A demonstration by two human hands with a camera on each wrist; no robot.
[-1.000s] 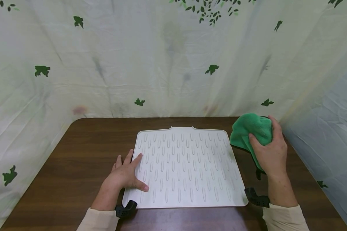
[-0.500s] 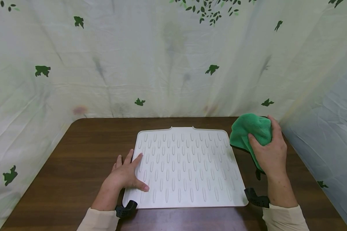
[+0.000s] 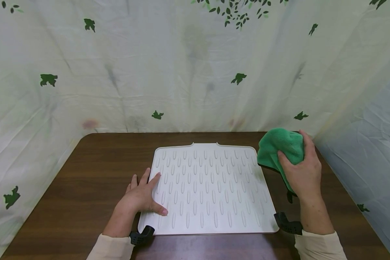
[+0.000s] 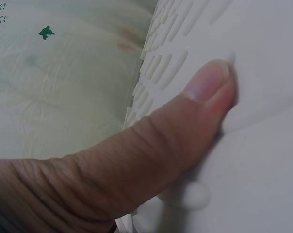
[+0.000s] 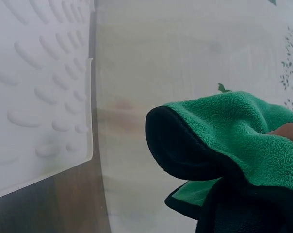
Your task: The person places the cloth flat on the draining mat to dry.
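Note:
A white drying tray or mat with raised oblong ridges (image 3: pixel 208 187) lies flat on the brown table. My left hand (image 3: pixel 139 196) rests on its left edge with fingers spread, some of them on the table. In the left wrist view the thumb (image 4: pixel 161 141) presses on the white ridged surface. My right hand (image 3: pixel 302 171) grips a bunched green cloth (image 3: pixel 281 148) with a black edge and dark underside, just beyond the tray's right side. In the right wrist view the cloth (image 5: pixel 234 131) hangs folded, apart from the tray; most of that hand is hidden.
The brown wooden table (image 3: pixel 84 180) extends on both sides of the tray. Behind it hangs a pale curtain (image 3: pixel 133 72) with green leaf prints, which also closes in the left and right sides. A black band (image 3: pixel 141 235) sits on each wrist.
My right hand has drifted very slightly left with the green cloth. The left hand and the white tray stay where they were.

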